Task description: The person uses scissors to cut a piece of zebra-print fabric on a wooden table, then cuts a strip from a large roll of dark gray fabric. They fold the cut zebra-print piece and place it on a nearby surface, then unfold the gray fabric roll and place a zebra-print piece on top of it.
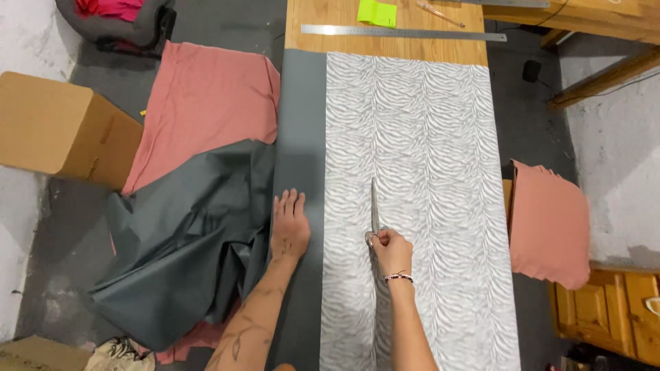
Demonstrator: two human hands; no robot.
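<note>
A long strip of zebra-patterned grey and white fabric (426, 172) lies along a wooden table (330, 20), with plain grey fabric (300, 124) beside it on the left. My right hand (392, 251) grips the handles of metal scissors (375, 206), whose blades point away from me along the patterned strip. A beaded bracelet sits on that wrist. My left hand (289, 227) lies flat, fingers together, pressing the plain grey fabric near the seam between the two cloths.
A steel ruler (403, 32), a lime green note (377, 12) and a pencil (440, 12) lie at the table's far end. Grey (185, 240) and salmon (206, 103) fabric hang off the left side. A cardboard box (62, 127) stands left; salmon pieces (550, 223) sit right, above a wooden cabinet (612, 309).
</note>
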